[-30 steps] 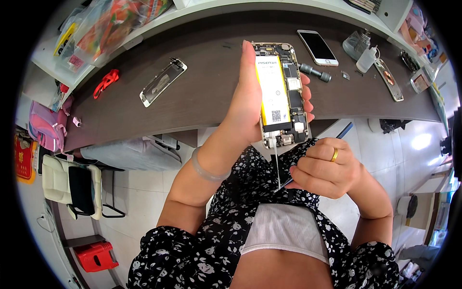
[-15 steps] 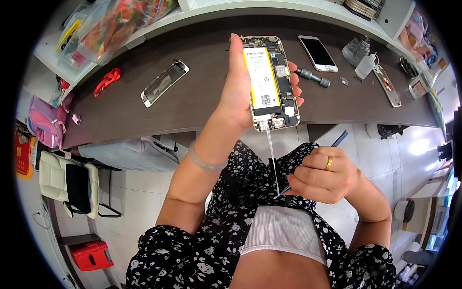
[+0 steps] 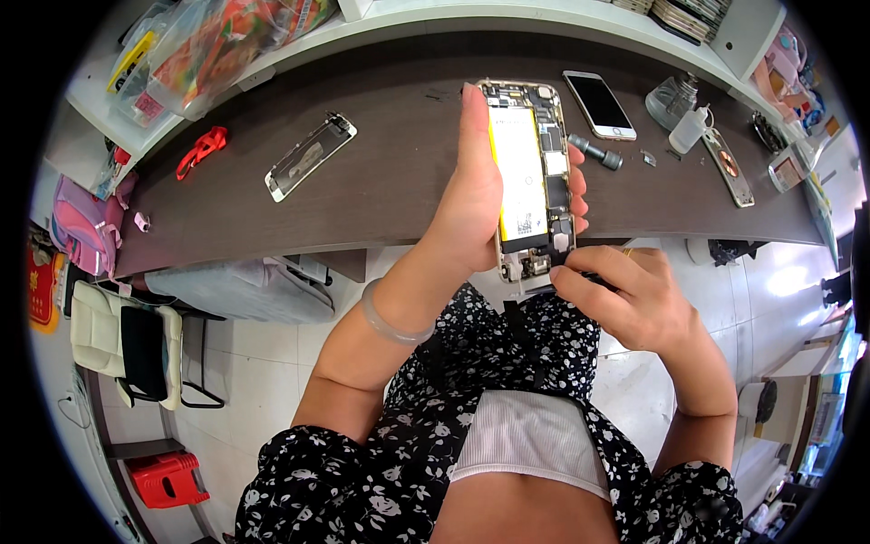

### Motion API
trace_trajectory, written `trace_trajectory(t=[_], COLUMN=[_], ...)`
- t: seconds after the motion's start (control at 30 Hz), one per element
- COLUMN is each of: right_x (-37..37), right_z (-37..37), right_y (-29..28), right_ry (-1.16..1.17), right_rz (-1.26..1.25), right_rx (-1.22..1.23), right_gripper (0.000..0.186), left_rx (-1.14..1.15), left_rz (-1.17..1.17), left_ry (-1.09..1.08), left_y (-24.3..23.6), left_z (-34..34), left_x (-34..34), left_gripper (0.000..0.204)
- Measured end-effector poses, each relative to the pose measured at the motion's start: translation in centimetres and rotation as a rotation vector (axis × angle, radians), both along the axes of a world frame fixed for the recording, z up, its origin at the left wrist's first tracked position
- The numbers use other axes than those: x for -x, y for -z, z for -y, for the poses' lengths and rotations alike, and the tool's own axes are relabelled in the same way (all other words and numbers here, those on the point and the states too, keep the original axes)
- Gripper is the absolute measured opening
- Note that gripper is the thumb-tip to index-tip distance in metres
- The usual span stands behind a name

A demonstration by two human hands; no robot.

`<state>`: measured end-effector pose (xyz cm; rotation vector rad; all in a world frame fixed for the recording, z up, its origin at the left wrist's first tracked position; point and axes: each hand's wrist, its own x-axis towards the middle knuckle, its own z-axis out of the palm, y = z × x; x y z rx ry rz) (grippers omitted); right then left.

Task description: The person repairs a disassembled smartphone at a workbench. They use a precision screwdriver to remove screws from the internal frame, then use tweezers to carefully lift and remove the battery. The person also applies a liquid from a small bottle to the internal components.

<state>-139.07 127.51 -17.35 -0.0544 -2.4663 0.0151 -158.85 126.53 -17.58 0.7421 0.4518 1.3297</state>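
My left hand (image 3: 476, 195) is closed around an opened phone body (image 3: 568, 238), tilted above the front edge of the desk. Its thumb lies along the left side and its fingers wrap the right edge. Inside, a white battery (image 3: 519, 172) with a yellow border shines with glare beside the dark circuit parts. At the phone's lower end, my right hand (image 3: 625, 295) is closed in a pinch on tweezers (image 3: 536, 291), mostly hidden by the fingers. A pale bit of adhesive strip (image 3: 517, 296) seems to show near the tip, too small to make out fully.
On the dark desk (image 3: 381, 199) lie a detached screen (image 3: 311, 156), a red strap (image 3: 201, 152), another phone (image 3: 598, 105), a dark metal cylinder (image 3: 598, 153), a white squeeze bottle (image 3: 689, 130), a glass bottle (image 3: 671, 102) and a phone back shell (image 3: 729, 168). A white shelf (image 3: 308, 47) borders the far side.
My right hand has moved up with the tweezers to the phone's lower end; the long white strip stretched between them no longer shows. My left hand and the phone have shifted slightly right and down.
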Motion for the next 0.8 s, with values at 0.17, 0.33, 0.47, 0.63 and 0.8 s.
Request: trace_trajectory(t=[0.17,0.33,0.47,0.63,0.8], right_x=[0.38,0.63,0.71,0.55,0.75], right_z=[0.37,0.0,0.08,0.26,0.8], right_y=[-1.3,-0.7,-0.61,-0.66,-0.9], right_ry=[0.011,0.03,0.001,0.05,0.063], right_rz=[-0.009,-0.057,-0.061,-0.052,-0.073], right_rx=[0.149,0.209,0.264,0.304,0.273], right_gripper=[0.022,0.023,0.022,0.022,0.023], left_rx=[0.01,0.016,0.01,0.001,-0.01], left_rz=[0.079,0.019,0.009,-0.027,-0.042], left_ry=[0.054,0.021,0.025,-0.005,-0.031], left_y=[0.46,0.5,0.58,0.49,0.39], left_z=[0.2,0.24,0.25,0.37,0.57], left_x=[-0.13,-0.39,-0.6,-0.8,-0.91], left_gripper=[0.104,0.103,0.101,0.098,0.096])
